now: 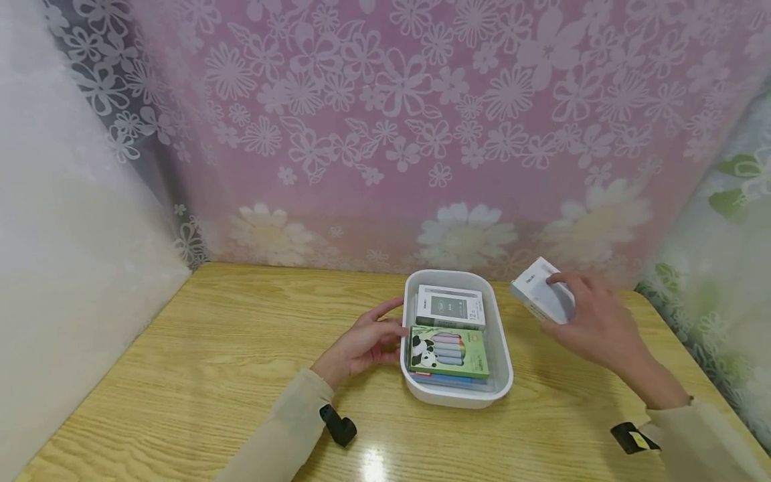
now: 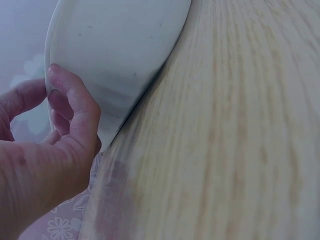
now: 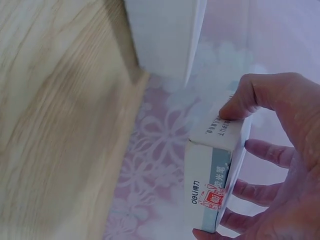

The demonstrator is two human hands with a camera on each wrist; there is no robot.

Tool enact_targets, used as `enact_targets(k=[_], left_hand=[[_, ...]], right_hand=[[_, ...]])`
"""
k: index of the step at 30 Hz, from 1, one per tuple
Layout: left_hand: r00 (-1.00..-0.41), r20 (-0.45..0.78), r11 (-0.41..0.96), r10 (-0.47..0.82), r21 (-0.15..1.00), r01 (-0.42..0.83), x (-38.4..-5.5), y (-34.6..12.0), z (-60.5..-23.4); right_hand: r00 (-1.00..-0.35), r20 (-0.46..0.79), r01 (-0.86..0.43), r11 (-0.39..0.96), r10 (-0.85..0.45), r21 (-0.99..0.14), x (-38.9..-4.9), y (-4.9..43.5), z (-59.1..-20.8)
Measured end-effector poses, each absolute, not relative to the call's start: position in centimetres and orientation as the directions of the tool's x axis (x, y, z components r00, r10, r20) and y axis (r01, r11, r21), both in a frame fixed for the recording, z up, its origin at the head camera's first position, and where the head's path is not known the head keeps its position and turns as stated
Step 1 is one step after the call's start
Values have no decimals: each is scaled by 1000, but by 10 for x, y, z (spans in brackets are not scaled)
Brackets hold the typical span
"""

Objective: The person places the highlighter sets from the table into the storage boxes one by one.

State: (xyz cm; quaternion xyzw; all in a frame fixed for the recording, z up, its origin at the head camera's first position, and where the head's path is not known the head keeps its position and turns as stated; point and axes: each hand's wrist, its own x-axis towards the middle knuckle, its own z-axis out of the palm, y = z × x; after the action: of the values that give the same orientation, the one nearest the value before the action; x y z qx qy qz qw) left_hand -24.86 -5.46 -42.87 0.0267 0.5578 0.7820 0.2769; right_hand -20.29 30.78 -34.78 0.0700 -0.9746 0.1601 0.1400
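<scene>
My right hand (image 1: 602, 321) grips a small white carton (image 1: 545, 291) above the table, to the right of a white plastic bin (image 1: 502, 348). In the right wrist view the carton (image 3: 205, 185) shows a blue-grey stripe, "deli" lettering and a red mark, with thumb and fingers on opposite sides. My left hand (image 1: 370, 338) pinches the bin's left rim between thumb and fingers, seen closer in the left wrist view at the bin's wall (image 2: 115, 55). Inside the bin lie a white-and-grey box (image 1: 448, 306) and a green panda box (image 1: 470, 358) with pictured pens.
A blue flat item (image 1: 452, 381) lies partly under the green box. The wooden table (image 1: 241, 348) ends at a pink floral curtain (image 1: 361, 134) behind the bin. Pale curtains also hang at left (image 1: 78, 234) and right (image 1: 729, 268). Dark wrist cameras sit at both sleeves.
</scene>
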Motion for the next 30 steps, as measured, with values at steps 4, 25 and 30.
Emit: enact_targets(k=[4, 25, 30], left_hand=[[-844, -271, -222, 462, 887, -406, -248, -54, -430], [-842, -275, -230, 463, 880, -414, -249, -54, -430], [-844, -266, -223, 466, 887, -403, -250, -53, -430]], right_hand=[[-949, 293, -204, 938, -118, -282, -199, 297, -344], [-893, 236, -436, 870, -384, -230, -190, 251, -327], [-878, 165, -479, 843, -450, -247, -192, 237, -326]])
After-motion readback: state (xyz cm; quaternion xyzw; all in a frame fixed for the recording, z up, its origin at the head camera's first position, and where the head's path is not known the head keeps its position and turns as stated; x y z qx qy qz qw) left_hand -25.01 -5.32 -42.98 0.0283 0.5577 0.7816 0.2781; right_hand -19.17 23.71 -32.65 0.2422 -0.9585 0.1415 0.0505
